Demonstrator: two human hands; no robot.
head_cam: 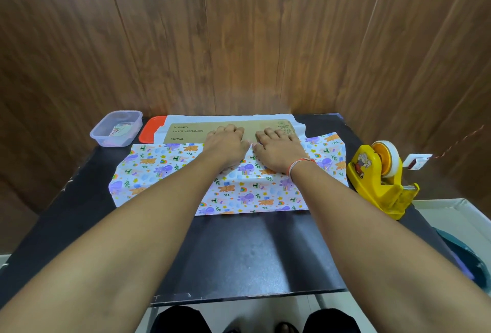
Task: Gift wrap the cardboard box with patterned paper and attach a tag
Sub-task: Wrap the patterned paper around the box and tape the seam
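At the far left of the dark counter point(79, 200) sits a clear plastic tub point(116, 128) with what look like paper tags inside; you cannot read them from here. Just right of it, a red flat tray or lid point(149, 131) is half hidden under the white edge of the paper.

In the middle of the frame, the flat brown cardboard box point(186, 131) lies along the far edge of the counter, on the glossy white wrapping paper with purple and orange cartoon animals point(159, 168). The near flap of that paper is pulled up over the box. Your left hand point(225, 144) presses it down with fingers straight and close together, tips on the bare cardboard. Your right hand point(279, 145) does the same beside it, fingers slightly spread.

You look to be on the first fold. Next the flap likely needs one hand pinning it while the other reaches for tape.

At the right stands the yellow plastic tape dispenser point(380, 181) with its white roll, well apart from your hands. Behind it lies a small white card on red twine point(417, 161), too small to make out. How thick the box is cannot be told.
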